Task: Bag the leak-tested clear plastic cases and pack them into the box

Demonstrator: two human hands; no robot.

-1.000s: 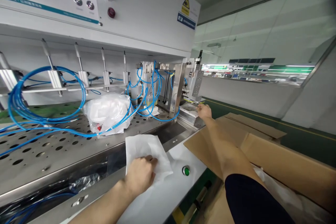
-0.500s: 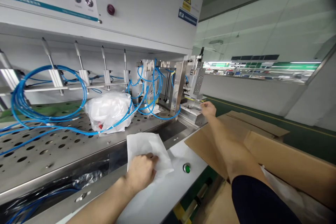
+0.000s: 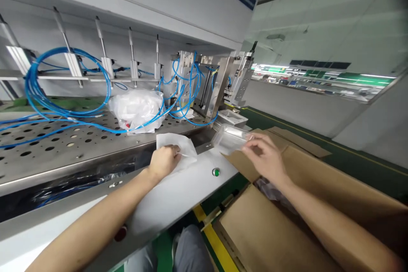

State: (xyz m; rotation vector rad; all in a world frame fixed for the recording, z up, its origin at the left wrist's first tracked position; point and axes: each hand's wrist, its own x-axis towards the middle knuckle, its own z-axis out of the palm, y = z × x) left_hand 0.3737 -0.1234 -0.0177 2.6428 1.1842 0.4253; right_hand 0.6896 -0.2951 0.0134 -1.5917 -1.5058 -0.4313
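Note:
My left hand [image 3: 163, 161] is curled on a white cloth [image 3: 174, 146] that lies on the machine's white front ledge [image 3: 178, 195]. My right hand [image 3: 264, 157] grips a clear plastic tray [image 3: 230, 138] by its right edge and holds it in the air above the ledge's right end and the flap of an open cardboard box [image 3: 306, 204]. A green push button [image 3: 216, 172] sits on the ledge between my hands.
A perforated steel deck [image 3: 63, 144] carries blue air hoses [image 3: 63, 93] and a crumpled plastic bag [image 3: 137, 108]. Metal fixtures [image 3: 204, 89] stand at the deck's right end. Green floor with a yellow stripe lies below.
My right hand has pulled back from the fixture at the machine's right end and now holds a clear tray near the box. The camera has tilted down. My left hand stays on the cloth.

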